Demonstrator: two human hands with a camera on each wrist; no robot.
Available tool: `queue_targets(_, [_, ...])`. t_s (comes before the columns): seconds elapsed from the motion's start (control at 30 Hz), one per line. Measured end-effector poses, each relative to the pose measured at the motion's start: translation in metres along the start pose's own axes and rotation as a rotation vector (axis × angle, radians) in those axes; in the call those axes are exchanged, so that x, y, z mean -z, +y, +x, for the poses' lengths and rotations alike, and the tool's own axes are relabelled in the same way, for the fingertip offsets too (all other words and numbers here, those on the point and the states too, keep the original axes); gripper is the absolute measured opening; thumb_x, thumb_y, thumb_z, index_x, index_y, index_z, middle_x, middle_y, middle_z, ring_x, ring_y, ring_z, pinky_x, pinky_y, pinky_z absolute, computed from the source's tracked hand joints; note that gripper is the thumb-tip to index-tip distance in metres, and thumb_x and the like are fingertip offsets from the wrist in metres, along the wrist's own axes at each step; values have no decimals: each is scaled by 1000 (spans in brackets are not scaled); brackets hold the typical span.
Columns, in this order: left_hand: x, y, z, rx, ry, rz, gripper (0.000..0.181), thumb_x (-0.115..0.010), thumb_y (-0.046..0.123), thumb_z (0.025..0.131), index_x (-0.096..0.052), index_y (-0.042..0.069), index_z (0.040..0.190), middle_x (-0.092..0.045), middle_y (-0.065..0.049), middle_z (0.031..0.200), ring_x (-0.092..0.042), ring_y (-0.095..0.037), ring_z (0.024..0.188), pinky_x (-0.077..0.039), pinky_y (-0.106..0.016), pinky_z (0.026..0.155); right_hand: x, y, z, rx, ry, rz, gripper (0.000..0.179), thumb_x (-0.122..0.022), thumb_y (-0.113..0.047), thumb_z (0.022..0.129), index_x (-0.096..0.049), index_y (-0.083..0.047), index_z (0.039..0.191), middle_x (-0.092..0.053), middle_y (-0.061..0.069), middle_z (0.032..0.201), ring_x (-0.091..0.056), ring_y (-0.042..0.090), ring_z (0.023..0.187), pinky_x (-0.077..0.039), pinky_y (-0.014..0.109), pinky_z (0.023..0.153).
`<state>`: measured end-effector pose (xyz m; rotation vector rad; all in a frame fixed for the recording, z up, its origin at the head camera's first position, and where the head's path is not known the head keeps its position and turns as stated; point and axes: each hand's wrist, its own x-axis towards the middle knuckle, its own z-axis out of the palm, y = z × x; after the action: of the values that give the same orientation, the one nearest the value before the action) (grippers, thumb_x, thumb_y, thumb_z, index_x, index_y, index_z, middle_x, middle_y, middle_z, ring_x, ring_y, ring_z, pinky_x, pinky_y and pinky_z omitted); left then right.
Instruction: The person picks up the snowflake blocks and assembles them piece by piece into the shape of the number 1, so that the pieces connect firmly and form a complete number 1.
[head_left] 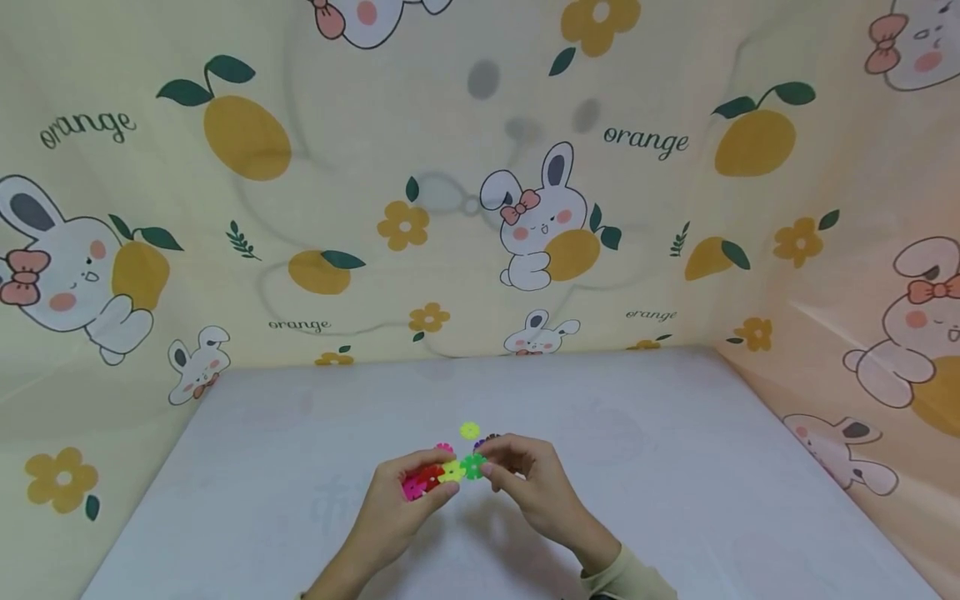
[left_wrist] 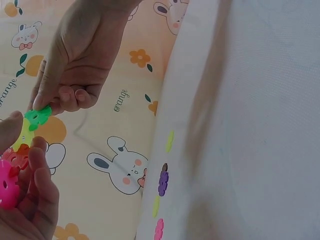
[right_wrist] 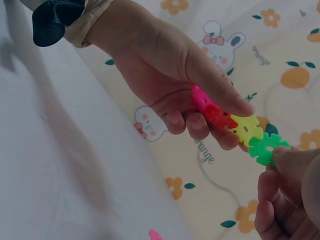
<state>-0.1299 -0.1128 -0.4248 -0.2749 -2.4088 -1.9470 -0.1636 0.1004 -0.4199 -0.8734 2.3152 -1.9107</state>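
The left hand (head_left: 397, 500) pinches the row of notched discs (head_left: 444, 472) between thumb and fingers, while the right hand (head_left: 536, 479) pinches the green disc (right_wrist: 260, 148) by its outer edge. The green disc meets the yellow disc (right_wrist: 248, 131) between the two grips (how deep the notches sit, I cannot tell). To seat this joint well, it seems best to brace the left thumb close behind it, line up the slots and press evenly along the row without twisting. The long axis runs from the left palm across to the right grip, slanting slightly upward in the head view: pink disc (right_wrist: 201, 97) deepest, then red disc (right_wrist: 220, 117), yellow, green. Beyond both grips, loose discs (head_left: 469, 431) lie on the table (head_left: 660, 467).
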Motion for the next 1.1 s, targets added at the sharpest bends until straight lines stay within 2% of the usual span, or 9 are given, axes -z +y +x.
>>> queue_targets(0.23, [0,0,-1,-7,-4,27,32,-82,22,86,-74,11,115,-71,-15,126,-64,-31,121,-56,-24,96,-1,-2,0,9,-4,-1,10,-66,-6,97,-72,-3,104,-69,18,88,-57,2,67,-55,26,63])
queue_targets(0.43, [0,2,-1,-1,-14,53,33,-82,24,85,-74,12,115,-72,-11,124,-64,-29,120,-53,-18,96,-1,-2,-1,1,-5,3,9,-66,-5,96,-72,-1,102,-69,19,89,-58,2,67,-55,24,63])
queue_targets(0.6, [0,4,-2,0,-16,66,34,-82,27,84,-75,14,115,-73,-11,123,-63,-28,121,-51,-17,98,-1,-1,-1,11,-12,13,8,-67,-4,95,-71,1,100,-68,22,89,-58,2,68,-55,25,63])
queue_targets(0.83, [-1,5,-3,-20,-51,52,34,-82,27,85,-75,12,114,-74,-12,120,-64,-27,113,-52,-14,90,-3,-3,-2,-8,-16,10,7,-68,-8,95,-72,-2,97,-70,19,90,-58,1,66,-55,27,63])
queue_targets(1.1, [-2,3,-4,-40,-74,68,31,-80,27,87,-75,10,113,-74,-9,116,-65,-17,104,-54,-16,88,-3,-2,-3,-17,-25,-7,9,-68,-10,95,-72,-2,97,-69,19,89,-58,2,66,-56,29,64])
